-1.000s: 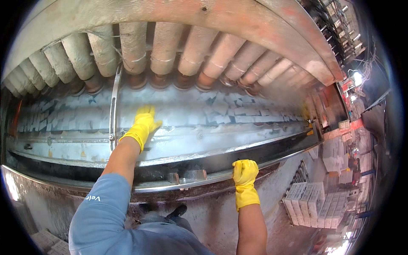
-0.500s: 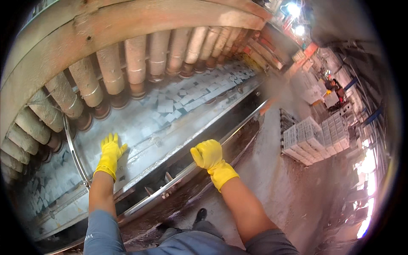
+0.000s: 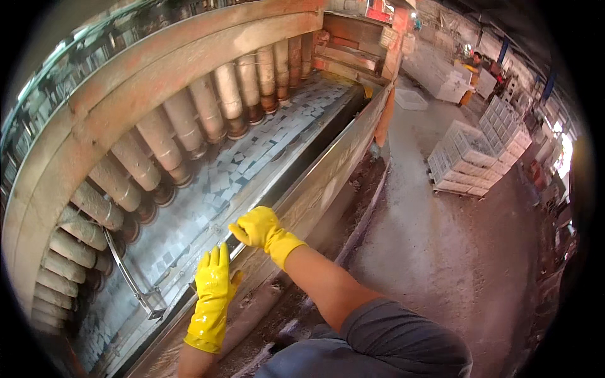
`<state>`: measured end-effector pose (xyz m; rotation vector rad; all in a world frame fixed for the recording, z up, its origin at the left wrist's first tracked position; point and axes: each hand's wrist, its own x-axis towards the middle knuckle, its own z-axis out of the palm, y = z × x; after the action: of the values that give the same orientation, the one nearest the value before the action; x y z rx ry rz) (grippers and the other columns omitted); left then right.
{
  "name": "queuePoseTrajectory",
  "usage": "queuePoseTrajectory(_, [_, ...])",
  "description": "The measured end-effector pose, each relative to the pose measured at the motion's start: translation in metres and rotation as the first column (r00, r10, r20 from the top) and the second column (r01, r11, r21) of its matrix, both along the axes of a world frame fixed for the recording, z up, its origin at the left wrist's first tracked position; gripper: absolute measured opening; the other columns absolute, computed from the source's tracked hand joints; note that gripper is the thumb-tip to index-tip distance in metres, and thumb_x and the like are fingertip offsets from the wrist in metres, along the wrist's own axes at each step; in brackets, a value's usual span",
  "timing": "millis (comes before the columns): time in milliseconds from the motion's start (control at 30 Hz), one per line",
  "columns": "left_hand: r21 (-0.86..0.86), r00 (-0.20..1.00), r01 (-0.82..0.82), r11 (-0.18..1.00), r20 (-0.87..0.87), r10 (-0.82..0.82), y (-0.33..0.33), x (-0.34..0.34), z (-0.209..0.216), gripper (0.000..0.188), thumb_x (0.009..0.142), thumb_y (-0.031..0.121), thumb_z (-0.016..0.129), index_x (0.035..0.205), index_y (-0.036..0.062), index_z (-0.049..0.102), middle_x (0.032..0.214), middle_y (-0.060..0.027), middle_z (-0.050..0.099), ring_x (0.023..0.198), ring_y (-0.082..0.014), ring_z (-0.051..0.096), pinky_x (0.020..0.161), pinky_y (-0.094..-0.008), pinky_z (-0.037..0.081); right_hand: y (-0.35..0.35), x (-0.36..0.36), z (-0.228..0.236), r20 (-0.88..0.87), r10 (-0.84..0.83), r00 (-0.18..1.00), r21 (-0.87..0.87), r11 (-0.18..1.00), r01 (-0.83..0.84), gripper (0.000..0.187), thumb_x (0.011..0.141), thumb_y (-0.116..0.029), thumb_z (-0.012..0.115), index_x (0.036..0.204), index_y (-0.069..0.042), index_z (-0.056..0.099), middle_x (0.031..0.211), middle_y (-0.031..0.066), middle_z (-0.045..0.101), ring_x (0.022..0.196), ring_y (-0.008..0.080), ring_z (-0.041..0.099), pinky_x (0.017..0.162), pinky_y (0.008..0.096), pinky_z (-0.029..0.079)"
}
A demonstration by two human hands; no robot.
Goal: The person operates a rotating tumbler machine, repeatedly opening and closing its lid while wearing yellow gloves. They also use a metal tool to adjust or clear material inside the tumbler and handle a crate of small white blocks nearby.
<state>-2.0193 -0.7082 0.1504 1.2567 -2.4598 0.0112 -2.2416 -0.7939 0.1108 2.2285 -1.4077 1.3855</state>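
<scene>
Both of my hands wear yellow rubber gloves. My left hand (image 3: 213,283) is open, its fingers straight and held close together, by the long metal rim (image 3: 302,183) at the machine's near side. Just beyond it and to the right, my right hand (image 3: 257,228) is closed over the same rim; what its fingers hold, if anything, is hidden. Past the hands, pale and dark square stone pieces (image 3: 217,179) lie on the wet machine bed. A bent metal bar (image 3: 126,271) stands at the bed's near edge, left of my left hand.
A row of thick upright cylinders (image 3: 157,145) hangs over the bed beneath a curved orange-brown beam (image 3: 120,94). Stacked white crates (image 3: 463,157) stand on the right, with a flat white tray (image 3: 409,99) farther back. A person (image 3: 471,72) is at the far right.
The view has turned to the right. My left hand has left the bed surface for the near rim, and the two hands are now close together. My right hand remains closed.
</scene>
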Motion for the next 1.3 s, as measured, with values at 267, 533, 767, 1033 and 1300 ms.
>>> queuePoseTrajectory(267, [-0.017, 0.987, -0.163, 0.987, -0.006, 0.163, -0.006, -0.017, -0.018, 0.071, 0.078, 0.021, 0.084, 0.141, 0.0013, 0.058, 0.132, -0.0255, 0.067, 0.117, -0.0442, 0.065, 0.1, -0.0502, 0.053, 0.012, -0.019, -0.003, -0.043, 0.101, 0.994, 0.149, 0.984, -0.093, 0.026, 0.094, -0.035, 0.069, 0.086, -0.01, 0.073, 0.084, 0.0149, 0.074, 0.079, 0.0369, 0.07, 0.075, 0.049, 0.054])
queuePoseTrajectory(533, [-0.03, 0.959, -0.262, 0.964, 0.099, 0.264, -0.02, -0.008, -0.001, 0.07, 0.083, 0.031, 0.083, 0.143, 0.0042, 0.058, 0.136, -0.022, 0.066, 0.122, -0.0413, 0.064, 0.104, -0.0471, 0.052, 0.214, -0.133, -0.166, 0.419, -0.07, 0.905, 0.745, 0.596, -0.299, 0.054, 0.1, -0.033, 0.065, 0.146, -0.005, 0.059, 0.142, 0.0229, 0.064, 0.137, 0.0403, 0.056, 0.119, 0.0471, 0.04])
queuePoseTrajectory(767, [-0.252, 0.955, -0.259, 0.932, 0.08, 0.287, -0.035, -0.026, -0.004, 0.074, 0.077, 0.03, 0.088, 0.141, 0.0049, 0.06, 0.136, -0.0191, 0.068, 0.124, -0.0388, 0.064, 0.108, -0.0463, 0.05, 0.701, -0.382, -0.289, -0.512, -0.275, 0.814, 0.815, -0.455, 0.359, 0.042, 0.101, -0.031, 0.053, 0.131, -0.008, 0.07, 0.134, 0.02, 0.07, 0.124, 0.0372, 0.067, 0.103, 0.0501, 0.053])
queuePoseTrajectory(1033, [-0.608, 0.853, -0.456, 0.65, -0.09, 0.515, 0.005, -0.091, -0.042, 0.081, 0.092, 0.036, 0.074, 0.159, 0.0049, 0.041, 0.161, -0.0192, 0.046, 0.149, -0.0425, 0.039, 0.127, -0.0569, 0.022, 0.931, -0.314, -0.225, -0.929, -0.046, 0.368, 0.318, -0.608, 0.728, 0.049, 0.107, -0.04, 0.048, 0.143, -0.011, 0.064, 0.148, 0.0123, 0.061, 0.137, 0.029, 0.057, 0.112, 0.0483, 0.044])
queuePoseTrajectory(1300, [-0.528, 0.983, -0.184, 0.829, -0.115, 0.145, -0.09, -0.316, -0.02, 0.082, 0.079, 0.02, 0.082, 0.152, 0.004, 0.05, 0.148, -0.0222, 0.057, 0.138, -0.0409, 0.051, 0.126, -0.0569, 0.027, 0.654, -0.337, -0.335, -0.109, -0.883, 0.456, 0.98, -0.171, -0.098, 0.043, 0.106, -0.033, 0.052, 0.141, -0.011, 0.064, 0.146, 0.0086, 0.06, 0.135, 0.0266, 0.056, 0.108, 0.053, 0.047])
